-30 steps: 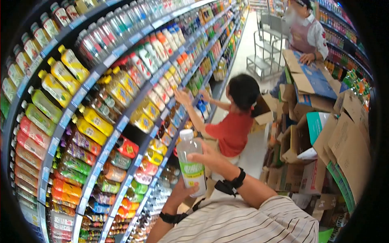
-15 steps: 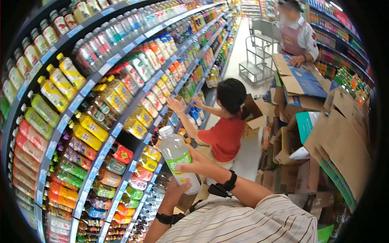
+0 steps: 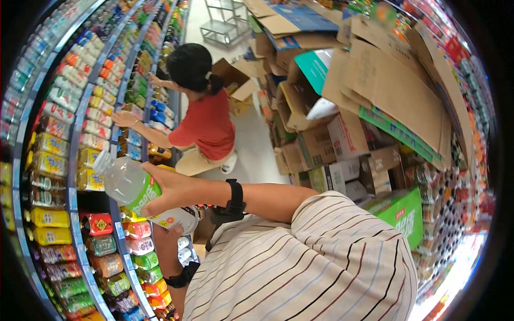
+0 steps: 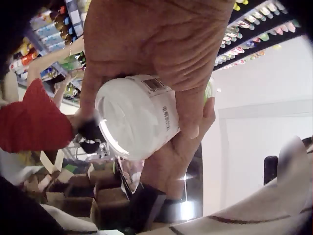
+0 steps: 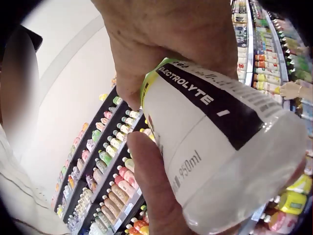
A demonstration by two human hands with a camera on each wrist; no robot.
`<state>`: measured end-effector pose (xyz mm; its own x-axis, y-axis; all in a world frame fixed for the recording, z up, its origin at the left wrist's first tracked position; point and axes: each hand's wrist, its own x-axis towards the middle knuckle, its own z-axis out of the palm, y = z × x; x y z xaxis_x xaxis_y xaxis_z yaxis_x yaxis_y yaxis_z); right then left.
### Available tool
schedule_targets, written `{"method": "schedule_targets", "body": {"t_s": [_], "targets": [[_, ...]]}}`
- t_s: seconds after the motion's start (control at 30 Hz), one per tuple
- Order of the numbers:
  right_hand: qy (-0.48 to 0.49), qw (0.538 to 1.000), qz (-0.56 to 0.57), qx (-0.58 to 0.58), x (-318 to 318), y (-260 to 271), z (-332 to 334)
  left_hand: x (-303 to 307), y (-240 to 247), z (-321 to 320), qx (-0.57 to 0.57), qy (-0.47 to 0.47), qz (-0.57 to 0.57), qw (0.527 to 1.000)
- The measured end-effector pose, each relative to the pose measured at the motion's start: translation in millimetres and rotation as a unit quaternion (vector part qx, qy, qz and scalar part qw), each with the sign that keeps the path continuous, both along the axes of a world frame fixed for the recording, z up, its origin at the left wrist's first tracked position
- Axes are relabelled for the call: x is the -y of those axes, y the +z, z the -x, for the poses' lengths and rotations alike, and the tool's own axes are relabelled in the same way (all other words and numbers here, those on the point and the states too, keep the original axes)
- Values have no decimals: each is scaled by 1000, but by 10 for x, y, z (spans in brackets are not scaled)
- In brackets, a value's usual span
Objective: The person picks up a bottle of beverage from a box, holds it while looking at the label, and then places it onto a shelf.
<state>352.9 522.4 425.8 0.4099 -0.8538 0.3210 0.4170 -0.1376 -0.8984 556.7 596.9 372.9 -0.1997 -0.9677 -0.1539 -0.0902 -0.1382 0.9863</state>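
Note:
A large clear bottle [image 3: 121, 181] with a green and white label lies tilted between both hands in the head view, its cap end toward the upper left. My right hand [image 3: 174, 188] grips its middle from above. Round the lower end curls my left hand [image 3: 167, 242], mostly behind the bottle and the right forearm. The left wrist view looks at the bottle's white base [image 4: 128, 120], with the left hand [image 4: 159, 41] around its side. In the right wrist view the right hand [image 5: 171, 39] holds the bottle by its label [image 5: 195, 112].
Drink shelves [image 3: 75, 176] line the left side. A person in a red shirt [image 3: 206, 125] crouches beside them, arms reaching to the shelf. Flattened cardboard [image 3: 399, 80] and open boxes are stacked at the right, with a green box [image 3: 399, 216] lower down. A metal step stand [image 3: 222, 29] is behind.
The head view has swung right and down, so shelves and the crouching person sit farther left. The bottle has tipped from nearly upright to a steeper slant, still in both hands.

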Motion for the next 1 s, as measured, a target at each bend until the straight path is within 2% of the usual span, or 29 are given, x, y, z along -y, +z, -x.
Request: {"method": "schedule_targets", "body": {"t_s": [0.03,0.13,0.23,0.37,0.5,0.57,0.67,0.7,0.77,0.83,0.9,0.93,1.0], "targets": [[17,1000,-20,13,-65,63,36,15,-6,16,13,-13,9,1000],[-35,999,-7,-3,-63,-33,21,87,-134,1,8,13,48,999],[-118,993,9,-19,-117,-18,116,217,-77,-185,47,-75,22,996],[-249,966,25,61,-393,-203,77,427,-122,-210,37,-210,-7,977],[-366,929,-55,-32,-935,-324,180,440,-301,-18,22,-333,-46,942],[-429,896,-79,-85,-1280,-268,177,448,-515,85,29,-411,-74,908],[-512,844,-74,-141,-1830,-251,177,183,-388,403,38,-491,-123,861],[-534,829,-62,-152,-1996,-242,166,171,-516,458,73,-523,-86,845],[-593,789,-40,-155,-2321,-165,197,74,-491,629,59,-562,61,823],[-639,752,-38,-159,-2682,-44,245,-53,-417,860,42,-591,208,778],[-665,725,-63,-167,-3079,149,310,-232,-304,1046,11,-587,232,776],[-691,698,-54,-179,-3273,195,344,-337,-236,1126,-3,-581,241,777],[-731,652,-41,-198,-3635,227,402,-513,-209,1343,6,-595,316,739]]}}
